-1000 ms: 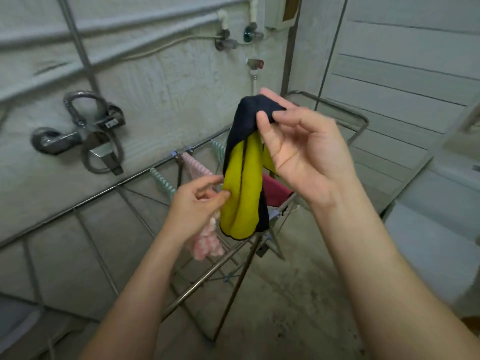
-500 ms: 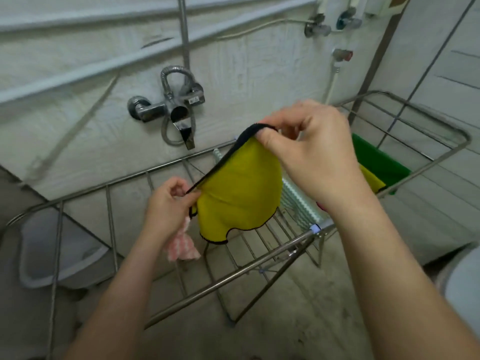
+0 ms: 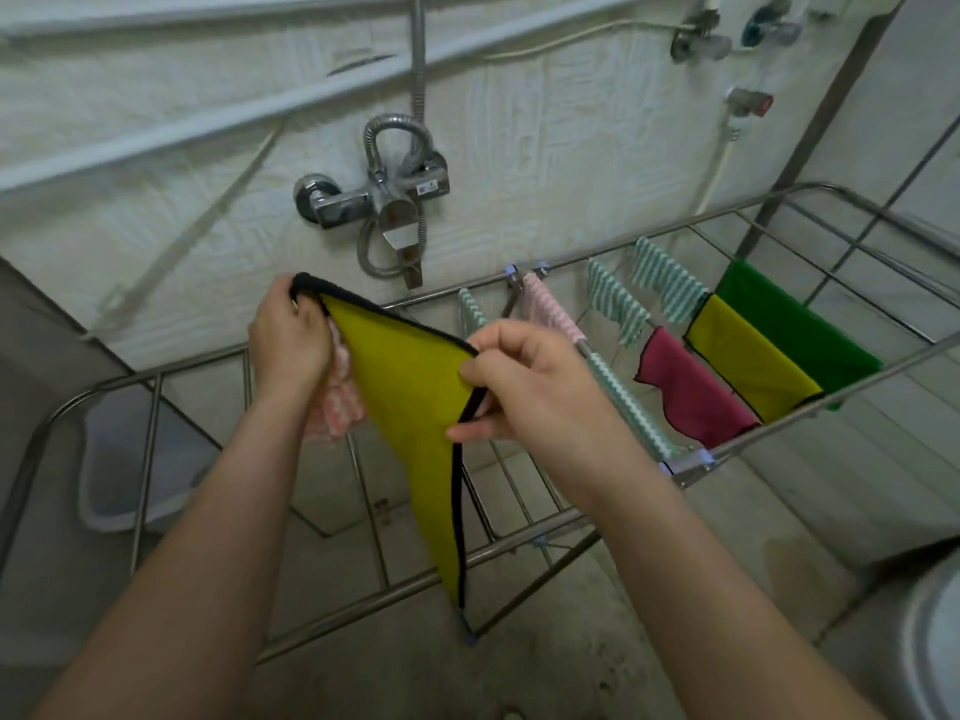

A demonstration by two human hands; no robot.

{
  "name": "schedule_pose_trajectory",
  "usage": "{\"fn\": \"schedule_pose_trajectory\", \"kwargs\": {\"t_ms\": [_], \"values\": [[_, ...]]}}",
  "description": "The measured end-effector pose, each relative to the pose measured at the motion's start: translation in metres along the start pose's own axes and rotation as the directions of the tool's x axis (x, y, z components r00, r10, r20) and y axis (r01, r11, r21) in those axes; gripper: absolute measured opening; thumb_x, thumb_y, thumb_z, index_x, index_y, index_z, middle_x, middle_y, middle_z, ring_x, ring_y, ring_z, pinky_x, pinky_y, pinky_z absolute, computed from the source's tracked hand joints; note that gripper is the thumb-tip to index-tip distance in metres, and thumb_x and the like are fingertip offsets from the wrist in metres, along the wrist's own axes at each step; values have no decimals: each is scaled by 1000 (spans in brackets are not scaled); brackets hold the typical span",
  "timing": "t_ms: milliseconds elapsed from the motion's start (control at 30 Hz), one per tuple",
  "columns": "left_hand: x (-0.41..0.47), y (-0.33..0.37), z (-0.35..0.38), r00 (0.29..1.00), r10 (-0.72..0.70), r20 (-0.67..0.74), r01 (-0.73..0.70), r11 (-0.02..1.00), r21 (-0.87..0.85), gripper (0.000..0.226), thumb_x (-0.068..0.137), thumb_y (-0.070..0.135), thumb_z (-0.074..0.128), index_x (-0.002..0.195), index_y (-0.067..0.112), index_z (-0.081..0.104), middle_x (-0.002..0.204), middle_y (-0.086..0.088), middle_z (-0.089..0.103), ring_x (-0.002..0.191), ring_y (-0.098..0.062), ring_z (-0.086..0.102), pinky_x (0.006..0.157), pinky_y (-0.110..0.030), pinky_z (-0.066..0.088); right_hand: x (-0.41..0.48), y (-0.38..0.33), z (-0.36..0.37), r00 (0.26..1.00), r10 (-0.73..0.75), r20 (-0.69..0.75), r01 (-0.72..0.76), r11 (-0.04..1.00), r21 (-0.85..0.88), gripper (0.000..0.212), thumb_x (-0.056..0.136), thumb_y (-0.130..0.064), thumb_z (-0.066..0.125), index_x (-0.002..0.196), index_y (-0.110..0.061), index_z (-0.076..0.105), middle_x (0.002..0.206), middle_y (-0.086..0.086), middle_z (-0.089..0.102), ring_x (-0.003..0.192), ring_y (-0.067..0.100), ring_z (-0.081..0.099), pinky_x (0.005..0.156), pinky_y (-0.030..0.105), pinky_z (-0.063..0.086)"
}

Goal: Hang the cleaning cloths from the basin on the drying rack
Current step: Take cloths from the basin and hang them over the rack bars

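A yellow cloth with a black edge (image 3: 410, 418) hangs spread between my two hands above the metal drying rack (image 3: 519, 545). My left hand (image 3: 291, 340) pinches one top corner and also holds a pink-and-white checked cloth (image 3: 337, 407) bunched under it. My right hand (image 3: 524, 392) pinches the other top corner by the black hem. The yellow cloth's lower tip drops past the rack's front bar. Several cloths hang on the rack's right half: striped green-white ones (image 3: 618, 304), a pink striped one (image 3: 550, 314), a magenta one (image 3: 696, 392), a yellow one (image 3: 748, 366) and a green one (image 3: 795, 330).
A grey basin (image 3: 119, 475) stands on the floor under the rack's left end. A chrome tap with a hose (image 3: 384, 200) is fixed to the wall behind the rack. Bare rack bars (image 3: 150, 444) lie on the left half. A white rounded object (image 3: 935, 641) sits at the right edge.
The view has swung left and down. My hands have pulled apart, so the yellow cloth went from a folded bundle to a spread sheet; my left hand rose to a top corner.
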State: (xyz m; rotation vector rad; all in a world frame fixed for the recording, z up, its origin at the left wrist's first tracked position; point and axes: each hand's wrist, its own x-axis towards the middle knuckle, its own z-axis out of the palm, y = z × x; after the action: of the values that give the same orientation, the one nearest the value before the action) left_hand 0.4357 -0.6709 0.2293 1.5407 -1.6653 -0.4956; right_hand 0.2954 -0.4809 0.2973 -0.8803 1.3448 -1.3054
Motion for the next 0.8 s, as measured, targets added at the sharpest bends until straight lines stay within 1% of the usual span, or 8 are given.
{"fn": "schedule_pose_trajectory", "kwargs": {"t_ms": [167, 400, 500, 533, 600, 667, 733, 800], "values": [[-12, -9, 35, 992, -61, 111, 68, 996, -59, 30, 94, 10, 34, 111, 10, 60, 110, -14, 63, 99, -28, 56, 76, -31, 38, 0, 53, -11, 978, 207, -36, -209, 976, -68, 14, 93, -2, 43, 82, -7, 50, 67, 11, 48, 56, 13, 54, 70, 42, 61], [-31, 10, 100, 954, -27, 299, 83, 981, -176, 24, 93, 18, 44, 106, 22, 64, 103, -2, 67, 93, -21, 61, 80, -31, 48, -5, 111, -47, 873, 365, -322, -343, 931, 126, 24, 95, -3, 40, 73, -8, 46, 64, 7, 46, 50, 12, 55, 72, 44, 60], [-41, 25, 117, 880, 45, 473, 53, 980, -193, 40, 87, 19, 64, 126, 24, 56, 106, 5, 60, 96, -14, 57, 80, -26, 44, -1, 134, -63, 813, 382, -440, -349, 924, 157, 21, 96, -4, 40, 78, -7, 50, 67, 9, 46, 57, 17, 54, 71, 43, 60], [-42, 24, 118, 846, 79, 528, -8, 991, -134, 55, 82, 16, 69, 132, 26, 49, 106, 5, 57, 95, -14, 56, 78, -28, 45, 1, 142, -67, 796, 368, -480, -373, 924, 91, 17, 96, -6, 41, 86, -7, 54, 69, 10, 49, 60, 20, 56, 72, 44, 60], [-39, 10, 117, 813, 108, 572, -122, 992, -14, 63, 80, 9, 68, 134, 30, 45, 106, 0, 60, 90, -17, 57, 75, -32, 49, 5, 158, -75, 806, 266, -528, -447, 859, -249, 24, 94, -12, 44, 116, -10, 54, 76, 8, 58, 70, 24, 61, 67, 43, 55], [-34, -15, 114, 840, 19, 542, -111, 984, 139, 46, 84, 12, 60, 127, 28, 53, 111, -4, 64, 85, -17, 58, 72, -31, 49, 7, 170, -78, 882, 132, -453, -425, 636, -644, 39, 92, -18, 47, 131, -13, 47, 97, 6, 60, 87, 22, 58, 66, 32, 46], [-33, -40, 112, 852, -71, 519, -103, 949, 299, 35, 87, 18, 55, 121, 23, 60, 114, -7, 66, 88, -20, 60, 76, -32, 49, 8, 172, -75, 929, 8, -371, -332, 463, -822, 38, 92, -23, 48, 129, -15, 52, 115, 6, 53, 104, 21, 50, 77, 31, 44], [-38, -58, 112, 830, -111, 547, -133, 912, 388, 35, 90, 25, 54, 124, 21, 59, 115, -10, 66, 99, -27, 62, 83, -37, 51, 12, 171, -66, 957, -43, -287, -241, 432, -869, 28, 95, -26, 46, 115, -17, 62, 112, 4, 55, 108, 22, 46, 86, 33, 44]]}}
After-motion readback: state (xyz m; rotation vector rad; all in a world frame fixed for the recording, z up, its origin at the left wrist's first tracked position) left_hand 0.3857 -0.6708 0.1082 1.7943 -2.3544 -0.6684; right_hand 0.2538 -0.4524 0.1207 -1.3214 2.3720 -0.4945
